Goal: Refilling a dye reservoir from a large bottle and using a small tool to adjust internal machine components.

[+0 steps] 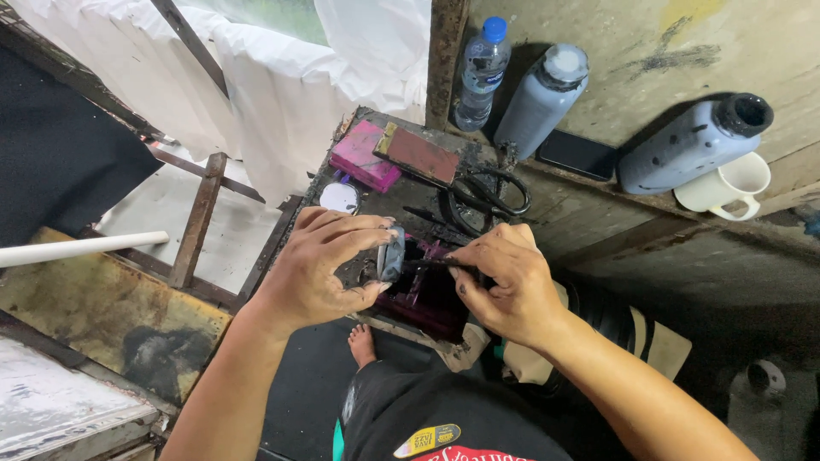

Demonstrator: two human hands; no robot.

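Observation:
My left hand (329, 265) grips a small dark grey object (391, 253) between thumb and fingers, over a grimy black tray (401, 205). My right hand (504, 277) pinches a thin dark tool (427, 265) whose tip touches that object. Below both hands lies a magenta-stained dark block (427, 299). Ink marks the fingers of both hands.
On the tray lie black scissors (487, 195), a pink block (365, 156), a brown pad (420, 154) and a white round lid (339, 197). Behind stand a clear water bottle (481, 72), two grey bottles (544, 98), a dark phone (577, 154), a white mug (726, 188). My bare foot (362, 344) is below.

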